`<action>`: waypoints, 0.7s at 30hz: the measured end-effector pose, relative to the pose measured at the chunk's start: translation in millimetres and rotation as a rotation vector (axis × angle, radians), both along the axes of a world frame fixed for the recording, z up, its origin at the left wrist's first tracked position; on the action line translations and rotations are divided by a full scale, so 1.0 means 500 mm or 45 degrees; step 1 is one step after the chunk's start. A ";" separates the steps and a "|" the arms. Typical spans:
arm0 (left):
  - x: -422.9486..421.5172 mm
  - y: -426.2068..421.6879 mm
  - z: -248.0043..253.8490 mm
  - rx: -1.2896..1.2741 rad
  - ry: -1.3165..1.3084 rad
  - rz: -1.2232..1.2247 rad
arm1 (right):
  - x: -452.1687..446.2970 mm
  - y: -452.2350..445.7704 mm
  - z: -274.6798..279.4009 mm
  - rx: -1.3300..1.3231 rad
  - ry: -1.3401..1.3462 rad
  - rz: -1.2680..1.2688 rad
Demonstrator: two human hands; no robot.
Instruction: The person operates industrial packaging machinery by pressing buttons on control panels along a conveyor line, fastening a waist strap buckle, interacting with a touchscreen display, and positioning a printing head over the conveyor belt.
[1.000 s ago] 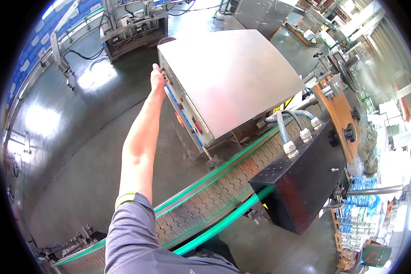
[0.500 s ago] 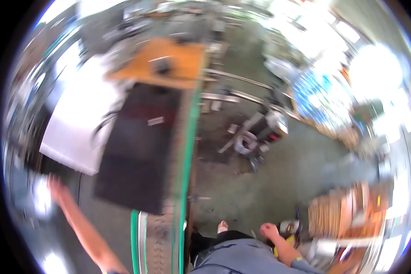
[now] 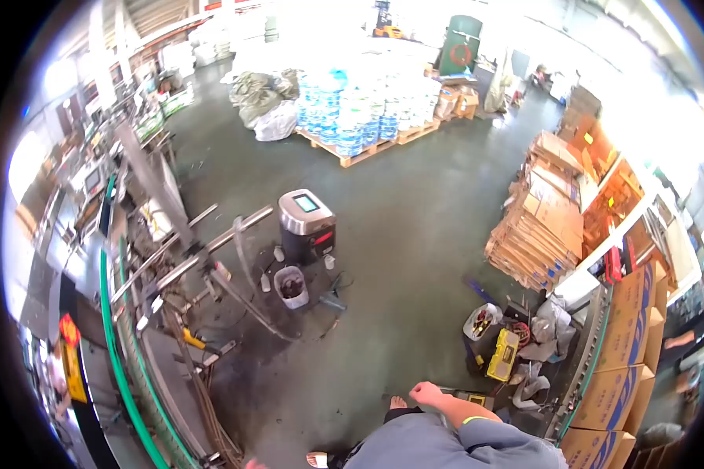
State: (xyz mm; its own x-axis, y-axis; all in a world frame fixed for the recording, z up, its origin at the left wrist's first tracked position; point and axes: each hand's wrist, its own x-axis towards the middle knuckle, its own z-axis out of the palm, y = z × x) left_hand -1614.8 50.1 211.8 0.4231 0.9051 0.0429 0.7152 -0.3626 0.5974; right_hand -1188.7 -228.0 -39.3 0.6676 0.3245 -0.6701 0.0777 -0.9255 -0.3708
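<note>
My right hand (image 3: pixel 425 393) is held in front of my body, its fingers curled into a fist, and I see nothing in it. Behind it on the floor is a yellow-lidded toolbox (image 3: pixel 503 354), apart from the hand. Only a small blurred piece of my left hand (image 3: pixel 255 464) shows at the bottom edge, and its fingers are cut off. The nearest thing to it is the green-edged conveyor (image 3: pixel 117 363) on the left.
A grey-and-black machine (image 3: pixel 307 223) stands on the floor beside a small bin (image 3: pixel 291 287). Flattened cardboard (image 3: pixel 536 223) is stacked at right, above a line of cartons (image 3: pixel 619 336). Wrapped bottles (image 3: pixel 352 117) sit on a pallet (image 3: pixel 360 159). Another person's arm (image 3: pixel 680 339) shows far right.
My view has swung right and away from the conveyor, which now lies at the left. My left arm, stretched out before, has dropped to the bottom edge. The right hand stays in a fist.
</note>
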 end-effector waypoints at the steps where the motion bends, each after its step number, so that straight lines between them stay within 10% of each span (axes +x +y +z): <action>1: 0.086 -0.003 -0.012 -0.187 0.253 -0.174 | 0.039 0.002 -0.010 0.016 0.038 -0.029; 7: 0.099 0.053 -0.624 -0.464 0.496 -0.186 | 0.326 0.018 0.019 0.504 0.057 -0.249; 15: 0.557 0.142 -0.583 -1.229 0.868 0.483 | 0.671 -0.173 -0.191 0.629 0.159 -0.956; 21: 1.263 0.421 -0.620 -0.471 0.776 -0.301 | 0.873 -0.377 -0.142 0.253 0.592 -1.681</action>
